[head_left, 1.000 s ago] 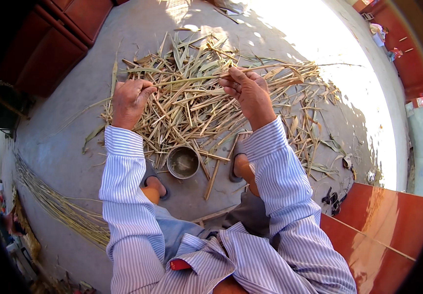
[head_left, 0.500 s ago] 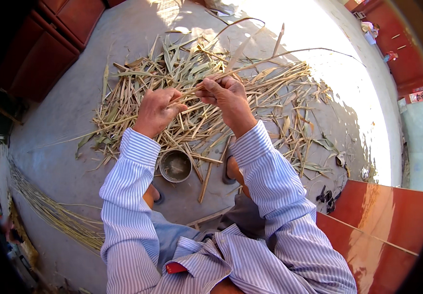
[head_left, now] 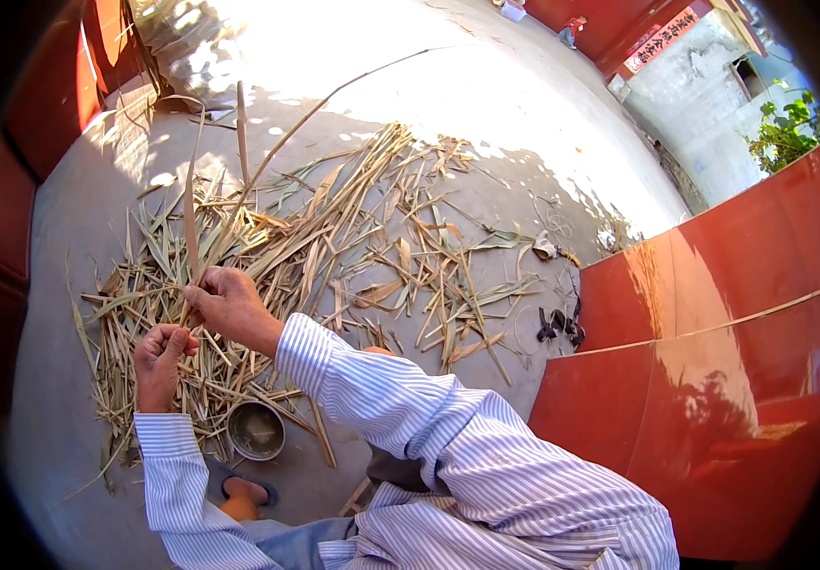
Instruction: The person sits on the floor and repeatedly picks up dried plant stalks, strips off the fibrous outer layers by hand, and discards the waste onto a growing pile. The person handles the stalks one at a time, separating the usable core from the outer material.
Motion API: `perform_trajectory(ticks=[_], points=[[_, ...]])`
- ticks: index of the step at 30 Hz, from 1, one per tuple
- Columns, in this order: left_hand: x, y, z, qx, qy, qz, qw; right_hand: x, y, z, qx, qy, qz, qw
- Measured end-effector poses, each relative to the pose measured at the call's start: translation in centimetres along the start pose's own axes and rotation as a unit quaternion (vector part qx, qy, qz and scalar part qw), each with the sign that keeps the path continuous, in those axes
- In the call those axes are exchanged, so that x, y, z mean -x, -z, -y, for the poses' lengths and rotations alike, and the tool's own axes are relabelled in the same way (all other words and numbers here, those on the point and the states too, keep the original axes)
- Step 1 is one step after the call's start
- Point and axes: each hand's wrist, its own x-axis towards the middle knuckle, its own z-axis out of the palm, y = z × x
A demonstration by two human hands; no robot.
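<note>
My right hand (head_left: 237, 310) pinches a dry reed stalk (head_left: 288, 133), whose long thin tip arcs up and to the right above the floor. Dry leaves stand up from the same grip. Just below and to the left, my left hand (head_left: 157, 369) is closed, thumb against fingers, on what looks like the lower end of that stalk. Under both hands spreads a heap of dry reed stalks and leaves (head_left: 334, 228). Close to my left hand, a round metal bowl (head_left: 256, 430) with murky contents stands on the floor by my foot.
Red panels (head_left: 705, 351) rise on the right, and red furniture (head_left: 6, 209) stands at the left edge. A tangle of black straps (head_left: 562, 326) lies near the right panels. Leaf scraps litter the grey floor (head_left: 58, 380). A green plant (head_left: 785, 133) grows beyond the panels.
The view has swung to the right, so the heap, bowl and hands appear farther left. Both hands keep hold of the reed, which now points more upward.
</note>
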Motion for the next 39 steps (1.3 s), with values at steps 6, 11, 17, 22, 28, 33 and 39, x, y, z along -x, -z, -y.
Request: perform_trajectory(ticks=[6,11,17,22,28,33,39], points=[[0.0,1.1,1.2,-0.004,0.022,0.009,1.000,-0.4,0.7,-0.2,0.007,-0.015,-0.057,0.998],[-0.4,0.0,1.1,0.025,0.066,0.012,0.997,0.1,1.5,-0.1,0.035,0.020,-0.048,0.998],[-1.4,2.6,4.3,0.126,0.125,-0.055,0.983,0.0,0.7,-0.5,0.050,0.013,-0.025,0.998],[-0.2,8.8,3.1,0.103,0.125,-0.215,0.963,-0.6,2.9,-0.5,-0.016,-0.061,0.014,0.998],[2.3,9.9,2.3,-0.604,-0.099,-0.299,0.732,-0.8,3.0,0.1,-0.061,-0.093,0.005,0.994],[1.1,1.3,-1.6,-0.350,-0.292,-0.173,0.873,-0.7,0.8,-0.5,-0.147,-0.101,0.049,0.983],[0.7,0.2,-0.8,-0.102,-0.136,-0.116,0.979,-0.6,0.9,0.1,-0.131,-0.092,0.040,0.986]])
